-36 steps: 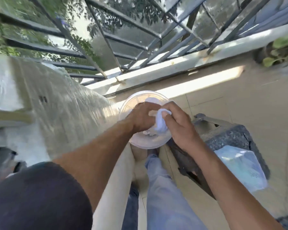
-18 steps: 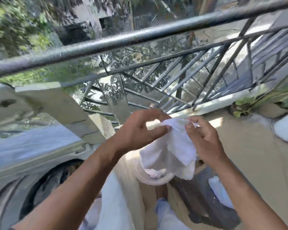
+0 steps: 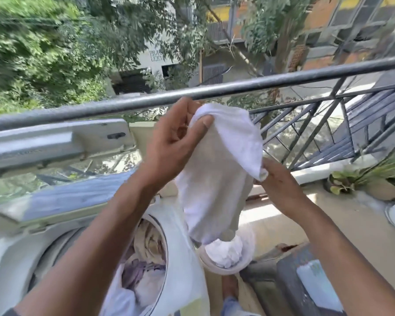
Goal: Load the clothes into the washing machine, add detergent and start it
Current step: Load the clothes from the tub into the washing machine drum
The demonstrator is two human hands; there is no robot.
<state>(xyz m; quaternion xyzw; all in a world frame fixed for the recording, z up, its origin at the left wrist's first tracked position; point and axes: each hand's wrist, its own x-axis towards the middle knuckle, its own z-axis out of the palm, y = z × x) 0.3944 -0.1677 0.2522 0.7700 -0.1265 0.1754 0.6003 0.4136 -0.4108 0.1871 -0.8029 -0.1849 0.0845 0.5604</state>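
A white cloth hangs lifted in front of me, its lower end trailing into a round white tub on the floor. My left hand pinches its top edge just under the railing. My right hand grips its right corner, lower down. The top-loading washing machine stands at lower left with its lid raised, and several clothes lie in the drum.
A grey metal balcony railing crosses the view just behind the cloth. A dark stool with a clear plastic packet stands at lower right. Potted plants sit by the balcony edge at right.
Both hands lifted the white cloth out of the tub, from low over it to railing height. The view swung up, bringing the machine's open drum into sight.
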